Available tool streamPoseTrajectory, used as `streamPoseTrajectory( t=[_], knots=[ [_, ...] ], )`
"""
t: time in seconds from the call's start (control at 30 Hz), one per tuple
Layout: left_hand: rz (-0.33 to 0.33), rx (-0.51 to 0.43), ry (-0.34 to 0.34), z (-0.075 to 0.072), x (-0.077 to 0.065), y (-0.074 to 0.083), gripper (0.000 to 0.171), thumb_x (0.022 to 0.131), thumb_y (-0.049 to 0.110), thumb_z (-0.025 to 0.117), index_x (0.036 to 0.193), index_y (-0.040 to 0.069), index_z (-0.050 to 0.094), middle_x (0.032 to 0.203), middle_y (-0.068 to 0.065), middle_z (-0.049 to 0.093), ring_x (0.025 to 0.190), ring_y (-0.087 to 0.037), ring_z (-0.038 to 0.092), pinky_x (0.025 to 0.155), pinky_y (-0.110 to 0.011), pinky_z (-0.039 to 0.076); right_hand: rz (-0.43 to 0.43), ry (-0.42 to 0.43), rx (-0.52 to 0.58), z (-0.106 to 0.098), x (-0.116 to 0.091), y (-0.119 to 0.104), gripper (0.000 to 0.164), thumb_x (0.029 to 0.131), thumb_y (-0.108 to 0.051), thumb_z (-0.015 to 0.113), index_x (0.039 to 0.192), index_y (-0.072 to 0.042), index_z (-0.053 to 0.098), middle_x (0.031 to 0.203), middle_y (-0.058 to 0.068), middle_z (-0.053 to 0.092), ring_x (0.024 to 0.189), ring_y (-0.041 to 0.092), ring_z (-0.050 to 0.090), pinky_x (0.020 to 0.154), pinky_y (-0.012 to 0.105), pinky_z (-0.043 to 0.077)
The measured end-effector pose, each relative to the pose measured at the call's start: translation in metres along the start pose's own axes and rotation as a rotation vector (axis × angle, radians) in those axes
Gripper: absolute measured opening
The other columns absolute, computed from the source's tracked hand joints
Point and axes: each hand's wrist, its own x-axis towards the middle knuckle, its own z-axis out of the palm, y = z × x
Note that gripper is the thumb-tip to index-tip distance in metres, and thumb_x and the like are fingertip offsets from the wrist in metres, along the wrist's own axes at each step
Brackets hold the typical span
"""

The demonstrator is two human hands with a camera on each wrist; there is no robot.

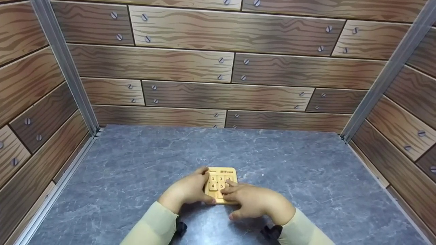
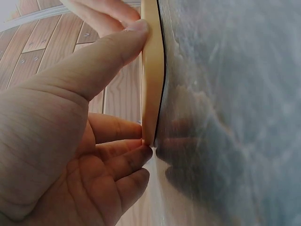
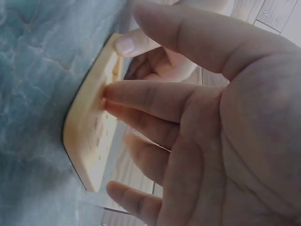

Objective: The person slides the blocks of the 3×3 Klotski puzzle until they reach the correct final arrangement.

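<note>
A small yellow wooden number slide puzzle (image 1: 232, 169) lies on the grey tabletop at the front middle. Tiles marked 1, 2, 4 and 5 show in the head view; the lower right ones are partly covered by fingers. My left hand (image 1: 188, 189) grips the puzzle's left side, thumb at the near corner and fingers at the far one. In the left wrist view, the puzzle's side edge (image 2: 153, 70) sits between thumb and fingers. My right hand (image 1: 253, 200) reaches over from the right, fingers extended, two fingertips (image 3: 110, 92) on the tiles and the thumb held off the puzzle.
The grey marbled tabletop (image 1: 143, 160) spreads around the puzzle. Wood-patterned panels (image 1: 190, 64) stand at the back and both sides, with metal posts (image 1: 69, 68) at the corners. Both forearms wear pale sleeves (image 1: 151, 226) with dark straps at the wrists.
</note>
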Motion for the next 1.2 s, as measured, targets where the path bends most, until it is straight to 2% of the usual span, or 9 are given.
streamPoseTrajectory(
  t=[0.13, 0.37, 0.57, 0.8, 1.03, 1.2],
  knots=[
    [-0.003, 0.0, -0.002, 0.001, -0.001, 0.0, 0.109, 0.087, 0.045, 0.098, 0.167, -0.007, 0.047, 0.183, -0.023, 0.036, 0.164, -0.046, 0.047, 0.137, -0.058, 0.042, 0.005, -0.013, 0.008, 0.0, -0.002, -0.001, 0.073, 0.097, -0.045, 0.084, 0.161, -0.015, 0.065, 0.177, -0.001, 0.053, 0.172, 0.032, 0.038, 0.141, 0.063, 0.032],
    [0.002, 0.0, 0.003, 0.003, -0.001, -0.001, 0.108, 0.086, 0.044, 0.099, 0.167, -0.008, 0.048, 0.183, -0.023, 0.037, 0.163, -0.046, 0.049, 0.136, -0.059, 0.043, -0.004, -0.018, 0.041, 0.004, 0.002, -0.002, 0.075, 0.097, -0.046, 0.083, 0.163, -0.015, 0.063, 0.177, -0.003, 0.053, 0.175, 0.029, 0.033, 0.142, 0.062, 0.032],
    [0.001, -0.01, -0.003, 0.003, -0.002, 0.0, 0.108, 0.086, 0.043, 0.099, 0.167, -0.008, 0.047, 0.183, -0.023, 0.037, 0.164, -0.046, 0.048, 0.136, -0.059, 0.043, -0.037, 0.011, 0.043, 0.01, 0.007, -0.004, 0.074, 0.099, -0.048, 0.081, 0.164, -0.021, 0.061, 0.177, -0.002, 0.052, 0.174, 0.03, 0.035, 0.141, 0.06, 0.033],
    [0.008, 0.0, 0.006, 0.004, -0.003, 0.0, 0.108, 0.084, 0.04, 0.099, 0.165, -0.009, 0.049, 0.182, -0.025, 0.038, 0.164, -0.046, 0.047, 0.137, -0.058, 0.042, -0.076, 0.018, 0.084, 0.017, 0.013, -0.004, 0.065, 0.104, -0.047, 0.075, 0.165, -0.026, 0.06, 0.18, -0.002, 0.048, 0.175, 0.028, 0.032, 0.144, 0.058, 0.028],
    [0.008, 0.004, 0.006, 0.005, -0.003, -0.001, 0.108, 0.085, 0.043, 0.099, 0.165, -0.009, 0.049, 0.182, -0.025, 0.037, 0.165, -0.048, 0.046, 0.138, -0.059, 0.04, -0.085, -0.004, 0.078, 0.016, 0.014, -0.001, 0.064, 0.106, -0.048, 0.072, 0.165, -0.024, 0.06, 0.181, -0.004, 0.046, 0.175, 0.027, 0.031, 0.144, 0.056, 0.028],
    [0.006, -0.002, 0.01, 0.001, 0.0, 0.0, 0.108, 0.085, 0.043, 0.099, 0.166, -0.008, 0.049, 0.183, -0.024, 0.036, 0.165, -0.047, 0.046, 0.138, -0.059, 0.041, -0.094, -0.008, 0.075, 0.008, 0.012, 0.004, 0.067, 0.107, -0.046, 0.072, 0.167, -0.019, 0.057, 0.182, -0.001, 0.045, 0.174, 0.028, 0.034, 0.143, 0.057, 0.03]
  ],
)
